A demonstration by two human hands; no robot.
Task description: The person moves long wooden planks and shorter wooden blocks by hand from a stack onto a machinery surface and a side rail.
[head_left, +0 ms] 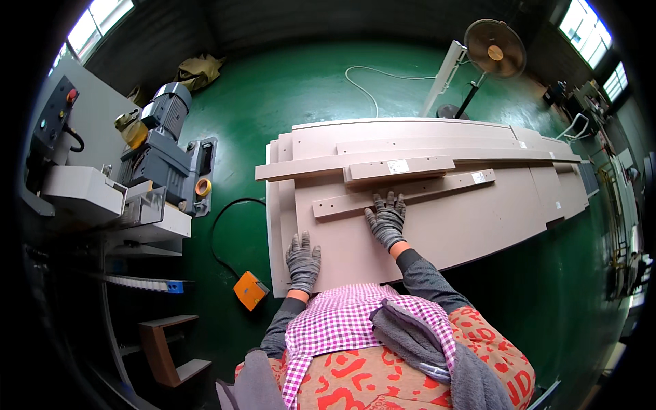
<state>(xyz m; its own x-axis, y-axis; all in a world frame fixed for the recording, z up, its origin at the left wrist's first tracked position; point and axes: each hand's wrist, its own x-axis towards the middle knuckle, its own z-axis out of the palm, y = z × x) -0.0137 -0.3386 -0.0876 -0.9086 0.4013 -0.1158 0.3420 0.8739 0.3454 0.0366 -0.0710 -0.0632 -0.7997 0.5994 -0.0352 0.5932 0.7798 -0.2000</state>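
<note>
My left hand (303, 262), in a grey striped work glove, lies flat with fingers stretched over the near left edge of a large pinkish-beige panel (437, 232). Gloved the same way, my right hand (387, 220) has its fingers spread, with the tips at the near edge of a narrow drilled board (403, 194). That board carries a white label at its right end. Beyond it lies a shorter stack of drilled strips (400, 169), also labelled. A long strip (307, 168) runs behind, overhanging the panels on the left. Neither hand grips anything.
A machine with a grey motor (167, 113) stands at the left, a roll of tape (203, 187) on it. An orange foot pedal (251, 290) with a black cable sits on the green floor. A pedestal fan (495, 51) stands behind the panels. A brown frame (164, 352) is at lower left.
</note>
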